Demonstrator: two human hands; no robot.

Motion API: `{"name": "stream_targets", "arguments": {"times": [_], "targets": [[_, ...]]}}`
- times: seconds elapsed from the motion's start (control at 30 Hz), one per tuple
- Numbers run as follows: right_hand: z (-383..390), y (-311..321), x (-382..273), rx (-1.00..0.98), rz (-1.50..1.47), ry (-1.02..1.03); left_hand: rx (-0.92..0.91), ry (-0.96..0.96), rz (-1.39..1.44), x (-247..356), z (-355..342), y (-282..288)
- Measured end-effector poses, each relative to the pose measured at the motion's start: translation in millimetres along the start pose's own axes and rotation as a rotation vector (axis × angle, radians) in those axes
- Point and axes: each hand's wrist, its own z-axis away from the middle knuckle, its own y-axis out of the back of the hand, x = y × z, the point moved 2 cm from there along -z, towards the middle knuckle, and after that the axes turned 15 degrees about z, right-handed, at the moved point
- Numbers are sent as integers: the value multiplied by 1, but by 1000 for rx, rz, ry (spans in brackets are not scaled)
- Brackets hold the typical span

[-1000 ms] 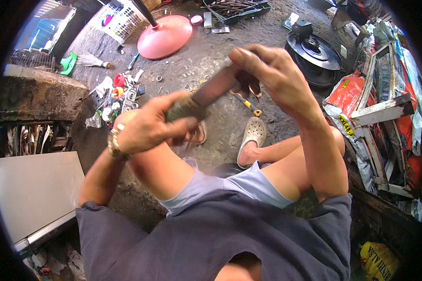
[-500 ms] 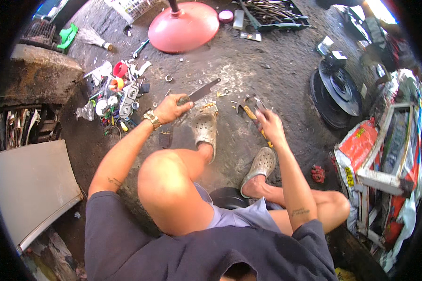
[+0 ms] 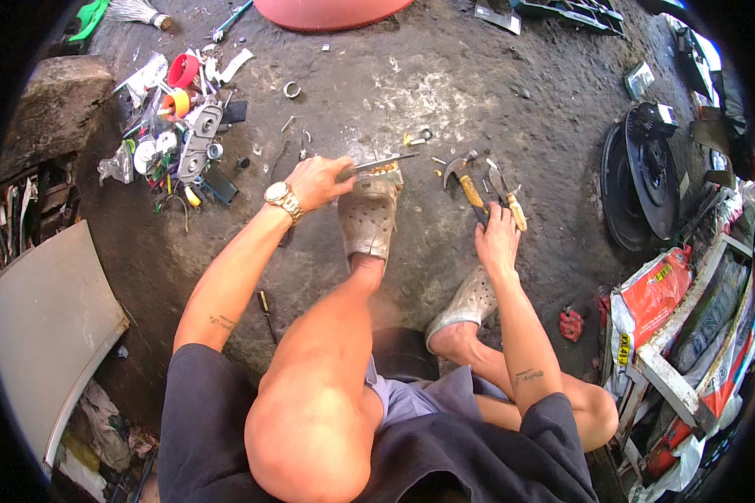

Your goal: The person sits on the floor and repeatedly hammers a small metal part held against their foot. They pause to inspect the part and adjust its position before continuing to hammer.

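Note:
My left hand [image 3: 319, 183] is closed on the handle of a dark flat blade [image 3: 392, 159], seen nearly edge-on and pointing right. The blade lies just over a small metal piece with yellowish bits [image 3: 383, 169] at the toe of my left clog [image 3: 367, 220]. On the ground to the right is a hammer [image 3: 471, 191] with a yellow and black handle. My right hand [image 3: 498, 239] has its fingers closed at the lower end of that handle. Close beside it lie pliers [image 3: 514, 208] with cream grips.
Small parts, with a red ring [image 3: 183, 70] and a grey metal plate [image 3: 200, 142], are heaped at left. A screwdriver [image 3: 266, 314] lies by my left knee. Black discs [image 3: 646, 176] and a white frame [image 3: 671, 377] stand at right. A red round base [image 3: 335, 12] is at the far edge.
My right hand has come down to the hammer handle, and the pliers now lie beside the hammer. The blade has turned from flat to nearly edge-on, closer to the clog's toe. The view has shifted.

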Motion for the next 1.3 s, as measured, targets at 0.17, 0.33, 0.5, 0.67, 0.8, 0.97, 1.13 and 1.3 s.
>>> {"name": "stream_targets", "arguments": {"times": [0.17,0.33,0.5,0.67,0.8,0.97,1.13,1.3], "targets": [[-8,2,-14,-3,-198,-33,-7,3,4,-5,-4,-5],[-8,-5,-14,-79,-56,-33,102,64,-13,8,14,6],[9,31,-25,-184,-67,-184,256,243,-47,26,58,31],[24,41,-8,-143,-153,-131,371,208,-96,55,81,24],[33,36,-14,-245,-618,-165,258,238,-83,43,73,17],[71,49,-36,-329,-997,-123,108,216,-32,9,55,8],[92,48,-41,-317,-1287,-126,33,126,37,-26,27,-10],[96,70,-56,-370,-1397,-257,85,-76,117,-42,22,-27]]}}
